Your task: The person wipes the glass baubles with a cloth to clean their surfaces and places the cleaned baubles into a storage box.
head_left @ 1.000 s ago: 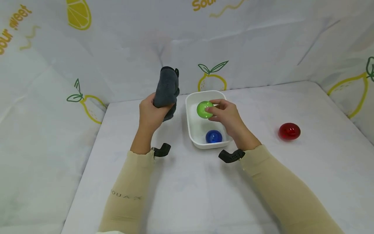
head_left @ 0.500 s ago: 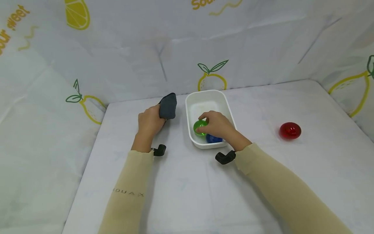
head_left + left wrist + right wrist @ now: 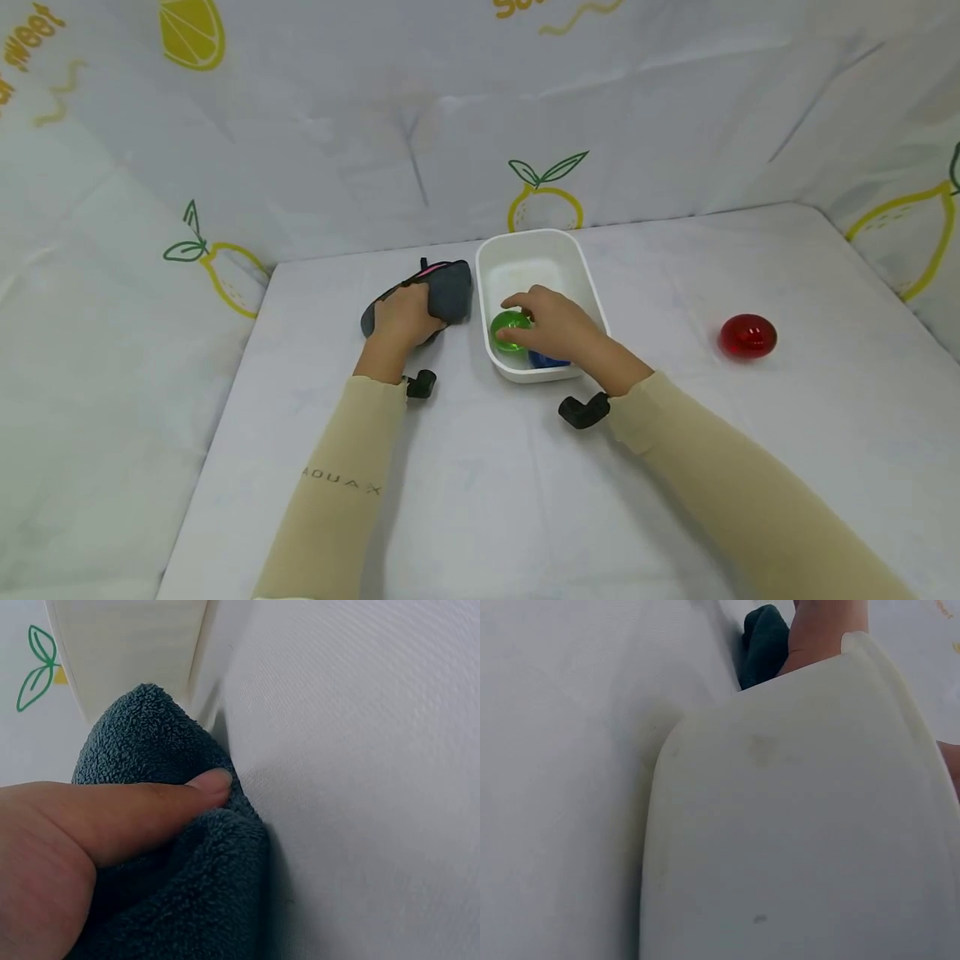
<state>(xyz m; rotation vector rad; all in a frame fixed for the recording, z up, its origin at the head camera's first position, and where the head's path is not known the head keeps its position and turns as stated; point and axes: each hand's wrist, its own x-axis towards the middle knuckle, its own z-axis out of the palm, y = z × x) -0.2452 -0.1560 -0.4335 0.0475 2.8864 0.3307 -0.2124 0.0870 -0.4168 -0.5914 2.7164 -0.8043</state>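
One white-covered table [image 3: 465, 508] meets a lemon-printed backdrop [image 3: 337, 175], and on it the left hand [image 3: 407, 315] grips a fuzzy dark bundle [image 3: 453, 293] just beside a smooth white tub [image 3: 534, 271], where the right hand [image 3: 558, 323] curls round a glossy green ball [image 3: 510, 322] near a blue ball [image 3: 545, 362].

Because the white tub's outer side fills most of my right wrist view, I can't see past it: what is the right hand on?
Observer: In the head view, the right hand has its thumb and fingers round a translucent green ball inside the white tub.
Operator: Is anything else in there with it?
Observer: Yes, a blue ball, partly hidden behind the right hand.
Operator: Any balls outside the tub?
Observer: One shows in the head view: a translucent red ball on the white-covered table, to the right of the tub.
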